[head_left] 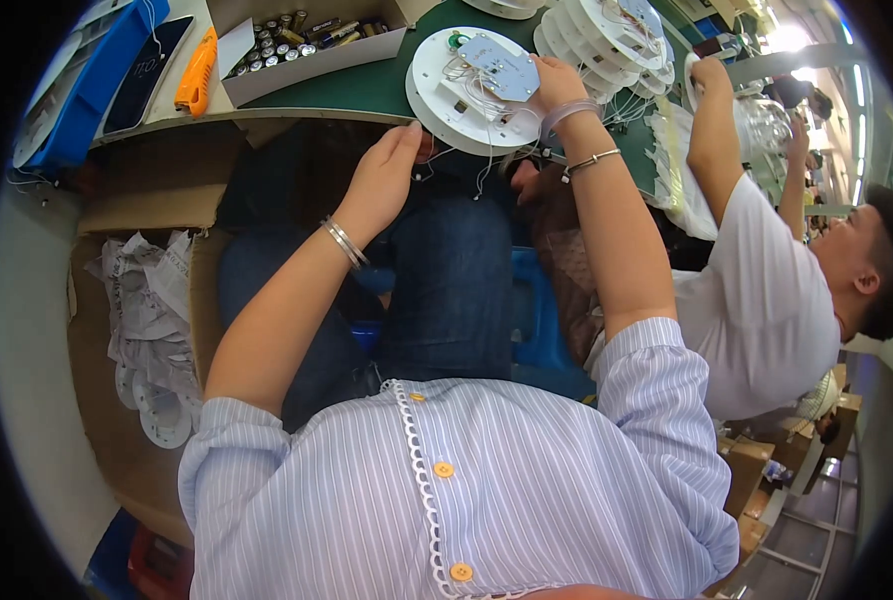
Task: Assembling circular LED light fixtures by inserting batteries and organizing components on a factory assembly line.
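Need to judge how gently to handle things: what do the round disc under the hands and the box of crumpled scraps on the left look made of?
The round disc looks like smooth, matte white plastic, with a pale board and thin wires on top. The box looks like plain brown cardboard, dull, with folded flaps.

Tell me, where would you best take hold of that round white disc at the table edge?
Probably by the rim of the round white disc, from the near side, where it overhangs the green table. The middle carries a board and thin wires, best left untouched.
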{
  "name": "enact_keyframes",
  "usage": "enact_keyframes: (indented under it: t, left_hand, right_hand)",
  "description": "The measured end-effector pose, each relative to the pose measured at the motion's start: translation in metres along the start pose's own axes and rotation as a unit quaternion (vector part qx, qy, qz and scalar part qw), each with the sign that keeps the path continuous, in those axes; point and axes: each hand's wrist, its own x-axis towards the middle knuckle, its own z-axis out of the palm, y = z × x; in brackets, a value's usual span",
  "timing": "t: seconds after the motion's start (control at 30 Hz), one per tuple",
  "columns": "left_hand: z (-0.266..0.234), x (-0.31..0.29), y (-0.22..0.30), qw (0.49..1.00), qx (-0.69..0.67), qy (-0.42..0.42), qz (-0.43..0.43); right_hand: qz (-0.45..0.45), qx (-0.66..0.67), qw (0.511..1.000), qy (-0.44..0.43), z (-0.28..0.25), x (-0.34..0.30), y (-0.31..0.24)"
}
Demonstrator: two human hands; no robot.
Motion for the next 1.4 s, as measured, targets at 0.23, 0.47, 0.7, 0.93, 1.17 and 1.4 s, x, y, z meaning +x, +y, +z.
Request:
enact_keyframes:
  t: [0.23,0.47,0.7,0.93,1.17,1.4]
  left_hand:
    - [0.003,0.010,0.032,0.985,-0.076,-0.063,-0.144]
    - [-0.002,0.010,0.032,0.973,-0.109,-0.045,-0.197]
    - [0.009,0.010,0.026,0.977,-0.130,0.005,-0.168]
    - [0.026,0.006,0.014,0.975,-0.189,0.043,-0.105]
    - [0.024,0.008,0.021,0.976,-0.168,0.002,-0.142]
    - [0.021,0.016,0.015,0.981,-0.118,-0.016,-0.154]
  right_hand:
    - [-0.023,-0.159,0.987,-0.011,-0.006,-0.013,-0.019]
    - [0.088,-0.084,0.988,-0.090,-0.036,-0.040,-0.059]
    - [0.144,0.277,0.936,-0.164,-0.053,-0.040,-0.029]
    - [0.154,0.232,0.956,-0.094,-0.036,-0.050,-0.030]
    - [-0.129,-0.085,0.981,0.114,-0.035,-0.075,-0.022]
    - [0.202,0.171,0.944,-0.199,-0.018,-0.128,-0.031]
